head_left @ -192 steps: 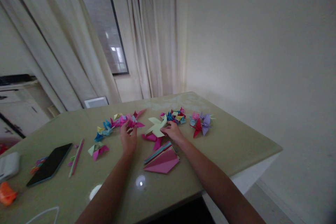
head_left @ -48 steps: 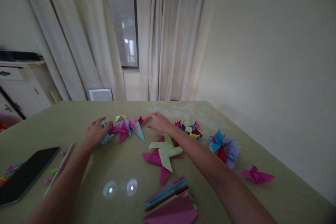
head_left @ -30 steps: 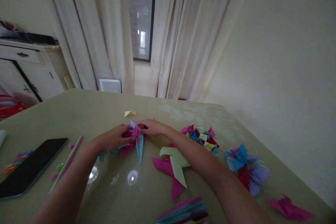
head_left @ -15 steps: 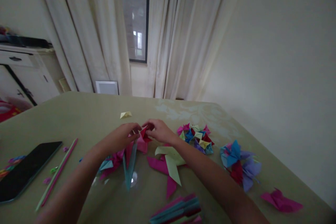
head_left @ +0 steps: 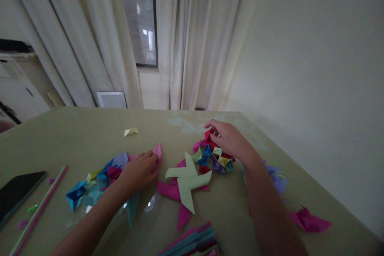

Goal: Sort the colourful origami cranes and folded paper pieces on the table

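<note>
The right hand pinches a red origami piece at the far side of a multicoloured origami cluster. The left hand curls over pink folded paper, its grip unclear, beside a pale-green paper pinwheel.

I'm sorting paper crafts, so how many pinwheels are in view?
2: a pale green pinwheel near the middle of the table, and a magenta pinwheel beneath it, partly covered. More may be hidden.

Domestic room, identified by: light curtains and a window behind the table's far edge; a cabinet beyond its far left corner.
</note>
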A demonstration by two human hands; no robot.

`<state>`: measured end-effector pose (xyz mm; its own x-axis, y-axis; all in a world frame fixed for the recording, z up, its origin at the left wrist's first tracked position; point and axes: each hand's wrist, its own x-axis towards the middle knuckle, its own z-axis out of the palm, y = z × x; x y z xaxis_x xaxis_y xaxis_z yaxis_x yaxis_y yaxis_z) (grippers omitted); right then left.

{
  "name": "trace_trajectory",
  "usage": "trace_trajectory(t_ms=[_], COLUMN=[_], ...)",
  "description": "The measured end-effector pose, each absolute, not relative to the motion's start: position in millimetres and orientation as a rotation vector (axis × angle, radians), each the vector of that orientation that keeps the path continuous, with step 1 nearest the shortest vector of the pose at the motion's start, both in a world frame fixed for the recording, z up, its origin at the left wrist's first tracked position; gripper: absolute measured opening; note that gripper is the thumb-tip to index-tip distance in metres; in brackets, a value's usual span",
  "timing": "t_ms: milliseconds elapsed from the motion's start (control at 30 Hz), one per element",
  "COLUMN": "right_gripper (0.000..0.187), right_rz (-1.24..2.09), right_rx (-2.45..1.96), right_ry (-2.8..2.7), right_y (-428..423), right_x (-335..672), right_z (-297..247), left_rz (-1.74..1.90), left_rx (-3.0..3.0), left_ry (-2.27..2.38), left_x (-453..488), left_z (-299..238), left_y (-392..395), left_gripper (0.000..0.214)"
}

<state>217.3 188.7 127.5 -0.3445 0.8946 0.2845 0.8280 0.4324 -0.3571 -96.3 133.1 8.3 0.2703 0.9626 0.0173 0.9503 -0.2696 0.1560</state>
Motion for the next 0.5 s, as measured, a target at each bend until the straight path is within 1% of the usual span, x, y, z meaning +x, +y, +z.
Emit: trace_trajectory(t_ms=[167,267,333,400,500], right_gripper=[0.036,0.034,0.028,0.027,0.04], right_rz=[0.068,0.065,0.205,0.439,0.769], right_rx=[-1.606,-1.549,-1.416,-1.237,-1.026], right_ry=[-2.23,-2.237,-2.248,-2.216,-2.086], right_y=[194,190,183,175,163], right_x=[246,238,222,202,173], right_z=[125,128,131,133,133], left_rz=[0.032,0.157,0.386,0.616,0.791], left_rx=[2.295,2.21,2.173,2.15,2.132], left_ry=[1.97,1.962,1.873,1.696,1.462], left_x=[-100,-110,-116,-119,-111], left_z=[17,35,52,71,94], left_y=[135,136,134,128,115], left_gripper=[0.027,0.027,0.028,0.032,0.034])
